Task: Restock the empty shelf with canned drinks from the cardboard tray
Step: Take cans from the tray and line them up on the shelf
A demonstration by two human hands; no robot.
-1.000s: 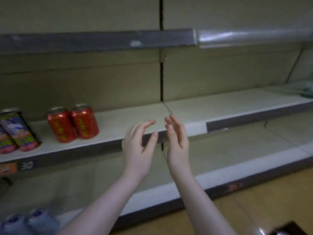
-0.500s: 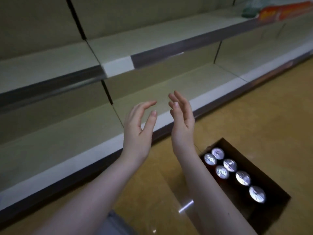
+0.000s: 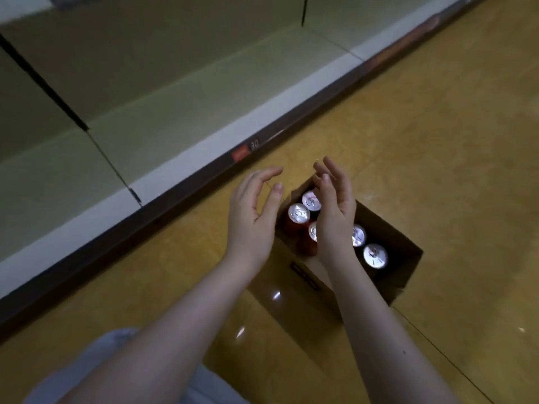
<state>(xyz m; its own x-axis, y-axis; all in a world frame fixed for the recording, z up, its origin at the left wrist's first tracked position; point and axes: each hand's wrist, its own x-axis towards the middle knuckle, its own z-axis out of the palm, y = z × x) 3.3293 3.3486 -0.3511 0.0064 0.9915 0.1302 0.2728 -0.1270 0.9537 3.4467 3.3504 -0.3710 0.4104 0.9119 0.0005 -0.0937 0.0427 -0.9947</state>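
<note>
Shelf-edge price tag

The price tag (image 3: 254, 144) on the bottom shelf's front edge (image 3: 186, 158) reads "30"; its red part is illegible.

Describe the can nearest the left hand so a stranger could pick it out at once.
On the yellow floor before the bottom shelf sits an open cardboard tray of cans. The target can stands at the tray's shelf-side end, just right of the left hand. It alone shows its whole silver top and red side.

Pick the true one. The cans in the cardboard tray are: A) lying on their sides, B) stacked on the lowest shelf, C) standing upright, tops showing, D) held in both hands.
C: the cans stand upright in the cardboard tray on the floor, silver tops facing up; both hands are empty.
</note>
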